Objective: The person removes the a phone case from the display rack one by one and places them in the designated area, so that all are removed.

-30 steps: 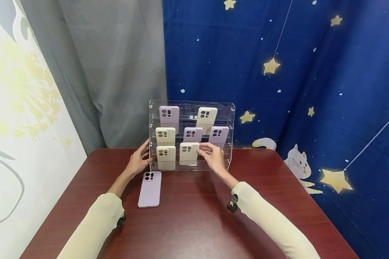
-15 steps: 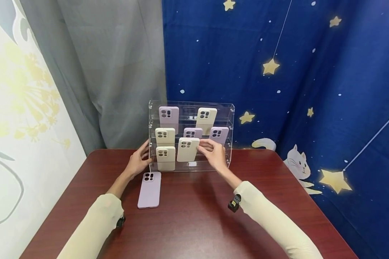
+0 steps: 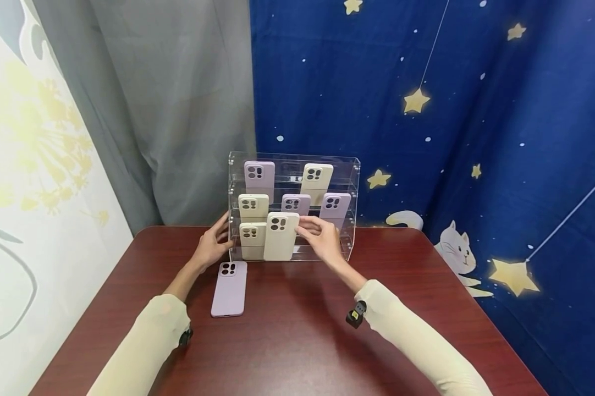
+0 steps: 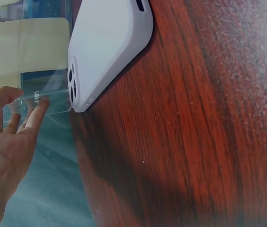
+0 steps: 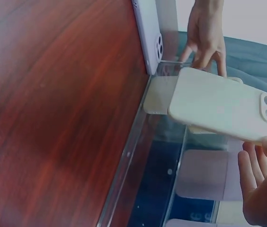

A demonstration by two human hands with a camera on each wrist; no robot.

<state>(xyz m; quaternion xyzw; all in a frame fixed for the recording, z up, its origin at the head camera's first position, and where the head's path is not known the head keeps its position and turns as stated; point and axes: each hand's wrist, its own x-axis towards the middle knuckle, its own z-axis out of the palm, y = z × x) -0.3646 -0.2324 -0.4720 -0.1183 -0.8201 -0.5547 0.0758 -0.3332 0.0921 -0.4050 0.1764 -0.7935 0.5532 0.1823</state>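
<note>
A reddish-brown table (image 3: 297,352) is carrying a clear stand (image 3: 344,173) near its far edge. A lilac phone case (image 3: 229,294) is lying flat on the table, just in front of the stand's left corner. The stand's top tier is holding a lilac case (image 3: 265,182) and a cream case (image 3: 320,183); the middle tier is holding a second cream case (image 3: 254,213) and two more lilac cases (image 3: 335,212); a third cream case (image 3: 251,242) is standing bottom left.
</note>
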